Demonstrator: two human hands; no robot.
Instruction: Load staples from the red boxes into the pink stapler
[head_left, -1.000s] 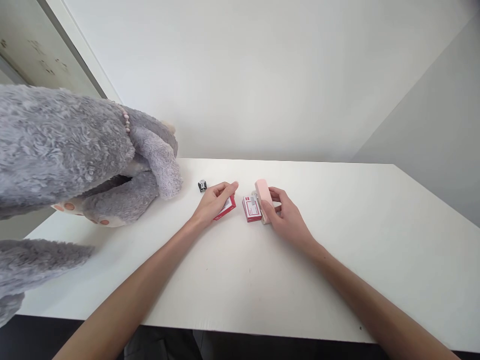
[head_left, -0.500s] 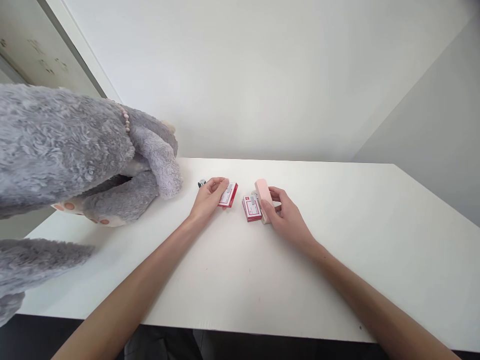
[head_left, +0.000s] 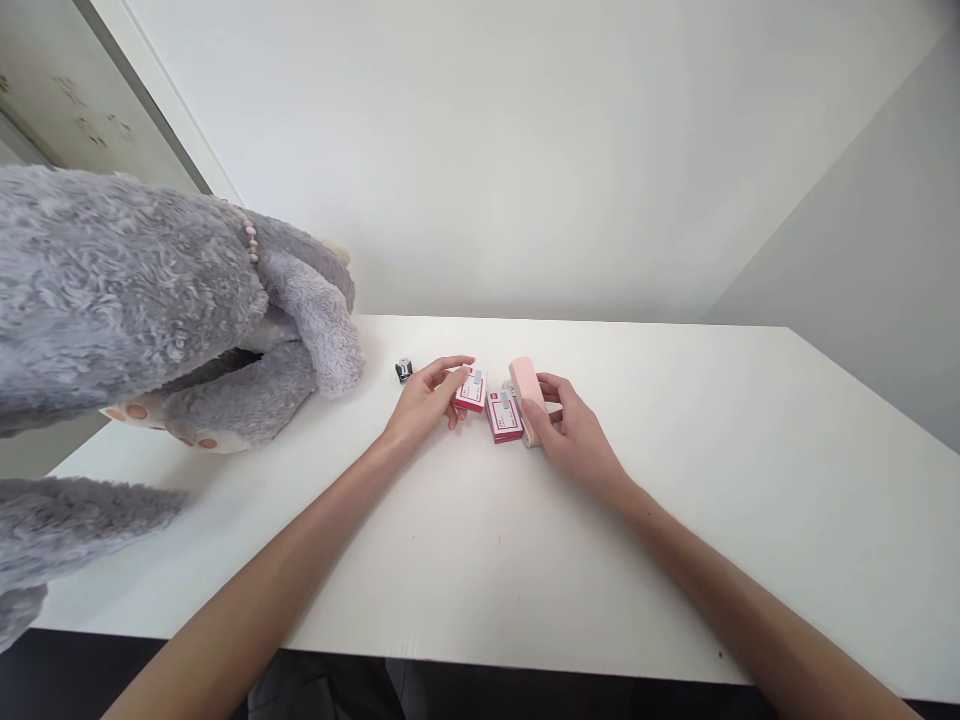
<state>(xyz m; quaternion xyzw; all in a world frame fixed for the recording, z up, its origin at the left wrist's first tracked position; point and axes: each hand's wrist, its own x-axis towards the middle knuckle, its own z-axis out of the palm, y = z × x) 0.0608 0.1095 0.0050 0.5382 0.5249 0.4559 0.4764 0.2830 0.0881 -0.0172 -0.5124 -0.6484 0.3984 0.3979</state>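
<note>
My left hand (head_left: 429, 400) has its thumb on the left side of a small red-and-white staple box (head_left: 471, 390), with the other fingers around its far and near edges. Just right of that box lies another red-and-white staple box (head_left: 504, 416), apparently stacked on one more. A pale pink stapler (head_left: 528, 385) stands against the right side of this stack. The fingers and thumb of my right hand (head_left: 574, 425) are closed around the stapler. Part of the stapler's metal is hidden between its pink body and the boxes.
A small black-and-silver piece (head_left: 403, 370), perhaps a staple remover, lies left of my left hand. A large grey plush toy (head_left: 150, 290) with a bead string takes up the left of the white table (head_left: 465, 560). Behind the table rises a white wall (head_left: 487, 160).
My left hand has moved right with the staple box, bringing it beside the stack, and its fingers have spread somewhat. The black-and-silver piece shows more fully. The right hand and stapler stay put.
</note>
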